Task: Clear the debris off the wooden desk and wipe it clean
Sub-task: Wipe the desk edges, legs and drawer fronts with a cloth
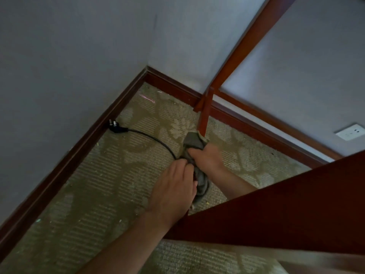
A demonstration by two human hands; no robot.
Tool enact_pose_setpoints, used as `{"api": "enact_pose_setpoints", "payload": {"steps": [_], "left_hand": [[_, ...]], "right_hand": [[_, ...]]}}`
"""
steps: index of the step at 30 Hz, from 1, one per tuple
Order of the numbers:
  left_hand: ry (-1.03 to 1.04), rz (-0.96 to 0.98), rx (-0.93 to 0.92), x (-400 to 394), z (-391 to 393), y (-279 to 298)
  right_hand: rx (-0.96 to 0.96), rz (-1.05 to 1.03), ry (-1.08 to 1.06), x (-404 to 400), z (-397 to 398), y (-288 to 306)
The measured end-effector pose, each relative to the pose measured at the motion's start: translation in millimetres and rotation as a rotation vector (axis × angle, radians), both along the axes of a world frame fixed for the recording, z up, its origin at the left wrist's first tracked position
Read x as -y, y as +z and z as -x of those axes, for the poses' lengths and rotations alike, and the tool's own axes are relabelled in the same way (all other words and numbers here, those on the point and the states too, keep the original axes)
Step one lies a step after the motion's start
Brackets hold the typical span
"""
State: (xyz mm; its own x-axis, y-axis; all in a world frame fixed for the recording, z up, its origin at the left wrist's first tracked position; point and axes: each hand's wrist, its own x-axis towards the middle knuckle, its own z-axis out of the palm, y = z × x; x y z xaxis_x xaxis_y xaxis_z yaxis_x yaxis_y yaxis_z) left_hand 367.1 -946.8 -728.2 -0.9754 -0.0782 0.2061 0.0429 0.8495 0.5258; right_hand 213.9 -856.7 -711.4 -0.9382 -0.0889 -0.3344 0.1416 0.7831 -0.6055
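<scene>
While both hands grip a grey cloth (pixel 194 155), right hand (pixel 207 157) just beyond left hand (pixel 173 186), the wooden desk (pixel 286 212) lies right of them.

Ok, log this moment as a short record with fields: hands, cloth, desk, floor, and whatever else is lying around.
left hand: left hand grips the lower part of the grey cloth
right hand: right hand grips the cloth's upper part
cloth: bunched, held over the carpet near the foot of the desk leg
desk: dark red-brown desk top at lower right
floor: patterned carpet with small specks of debris
cable: black power cord, its plug unplugged by the skirting board
wall: white socket at right
</scene>
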Motion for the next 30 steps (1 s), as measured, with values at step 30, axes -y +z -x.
{"api": "enact_pose_setpoints", "payload": {"steps": [30], "left_hand": [[-0.131,-0.058,0.157,-11.7,70.2,-0.9]], "right_hand": [[-0.364,-0.075,0.246,26.1,122.1,2.5]]}}
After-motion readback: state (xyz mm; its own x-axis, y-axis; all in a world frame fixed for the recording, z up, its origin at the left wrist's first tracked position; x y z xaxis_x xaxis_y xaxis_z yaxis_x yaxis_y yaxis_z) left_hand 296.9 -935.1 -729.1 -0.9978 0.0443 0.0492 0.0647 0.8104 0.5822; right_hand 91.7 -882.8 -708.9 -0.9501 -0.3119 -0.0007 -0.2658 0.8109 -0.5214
